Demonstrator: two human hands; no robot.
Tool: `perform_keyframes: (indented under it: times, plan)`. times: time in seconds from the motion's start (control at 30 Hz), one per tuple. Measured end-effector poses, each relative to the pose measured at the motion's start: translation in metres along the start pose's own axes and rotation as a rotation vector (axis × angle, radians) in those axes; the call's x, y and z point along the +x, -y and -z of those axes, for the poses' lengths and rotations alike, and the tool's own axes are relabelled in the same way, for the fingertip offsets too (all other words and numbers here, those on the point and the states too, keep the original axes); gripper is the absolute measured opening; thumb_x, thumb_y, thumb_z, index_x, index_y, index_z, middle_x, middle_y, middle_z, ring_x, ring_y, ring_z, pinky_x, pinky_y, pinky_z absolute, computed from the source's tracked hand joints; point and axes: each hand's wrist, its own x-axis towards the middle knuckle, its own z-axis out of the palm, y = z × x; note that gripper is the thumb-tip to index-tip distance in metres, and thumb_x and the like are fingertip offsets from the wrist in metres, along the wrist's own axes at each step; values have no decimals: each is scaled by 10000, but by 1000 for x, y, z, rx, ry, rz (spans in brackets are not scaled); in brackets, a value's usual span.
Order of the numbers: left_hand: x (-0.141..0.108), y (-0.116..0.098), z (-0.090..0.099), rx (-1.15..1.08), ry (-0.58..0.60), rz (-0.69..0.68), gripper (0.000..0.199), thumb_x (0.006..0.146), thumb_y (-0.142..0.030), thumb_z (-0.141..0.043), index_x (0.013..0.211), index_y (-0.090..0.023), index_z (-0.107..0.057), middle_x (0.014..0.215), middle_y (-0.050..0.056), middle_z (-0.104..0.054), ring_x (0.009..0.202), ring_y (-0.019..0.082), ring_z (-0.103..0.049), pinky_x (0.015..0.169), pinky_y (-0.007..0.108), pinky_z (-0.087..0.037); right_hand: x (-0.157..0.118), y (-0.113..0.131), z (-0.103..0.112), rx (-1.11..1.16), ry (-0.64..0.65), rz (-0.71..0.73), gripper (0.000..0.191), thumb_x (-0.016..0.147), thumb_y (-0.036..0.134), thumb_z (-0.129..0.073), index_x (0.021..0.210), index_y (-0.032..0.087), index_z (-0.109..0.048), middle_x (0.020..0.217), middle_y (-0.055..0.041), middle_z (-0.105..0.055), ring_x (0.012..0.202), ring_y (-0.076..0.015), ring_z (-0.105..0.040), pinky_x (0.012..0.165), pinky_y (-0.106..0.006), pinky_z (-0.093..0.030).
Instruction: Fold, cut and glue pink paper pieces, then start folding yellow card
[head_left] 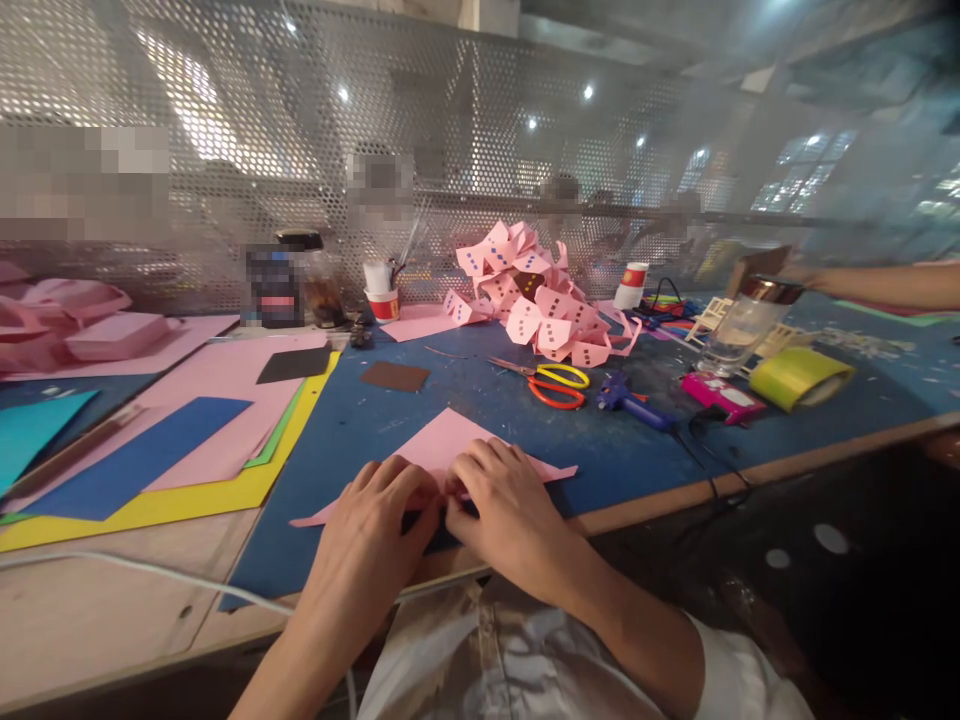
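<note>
Under both hands lies a pink sheet of paper (pixel 448 432), its far corner pointing away from me and narrow tips sticking out to either side. My left hand (pixel 390 510) has its fingers bent and pinched on the near edge of the paper. Close beside it, nearly touching, my right hand (pixel 499 495) curls its fingers over the same edge. The pinched part of the paper is hidden by the fingers. Just beyond lie scissors (pixel 555 385) with red and yellow handles, a brown paper piece (pixel 394 376) and a blue glue gun (pixel 637 403).
Folded pink paper shapes with printed squares (pixel 551 300) are heaped at the back. Coloured sheets (pixel 296 480) lie left. A glass jar (pixel 731 335), a pink box (pixel 721 398) and yellow tape roll (pixel 801 378) stand right. Another person's arm (pixel 877 282) reaches in. A white cable (pixel 142 568) crosses the front left.
</note>
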Motion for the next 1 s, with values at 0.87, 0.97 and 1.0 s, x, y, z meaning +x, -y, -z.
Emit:
perform_keyframes:
  times: [0.87, 0.97, 1.0]
  plan:
    - [0, 3, -2, -16, -30, 19, 85, 899, -271, -538, 859, -242, -607, 935, 30, -647, 897, 245, -545, 797, 375, -439, -25, -49, 21, -15, -22, -170, 136, 773, 96, -604, 812, 214, -550, 874, 6, -596, 866, -174, -536, 787, -310, -348]
    - [0, 2, -1, -14, -12, 25, 92, 900, -280, -535, 857, -242, -607, 943, 34, -648, 908, 249, -546, 803, 380, -442, -29, -55, 27, -24, -29, -180, 141, 773, 87, -600, 809, 212, -547, 867, 6, -593, 858, -174, -540, 782, -307, -355]
    - [1, 3, -1, -15, -12, 25, 94, 900, -283, -535, 856, -241, -607, 943, 35, -648, 906, 250, -547, 805, 382, -443, -30, -57, 30, -24, -29, -182, 145, 772, 82, -601, 804, 212, -545, 862, 7, -592, 856, -173, -541, 780, -305, -357]
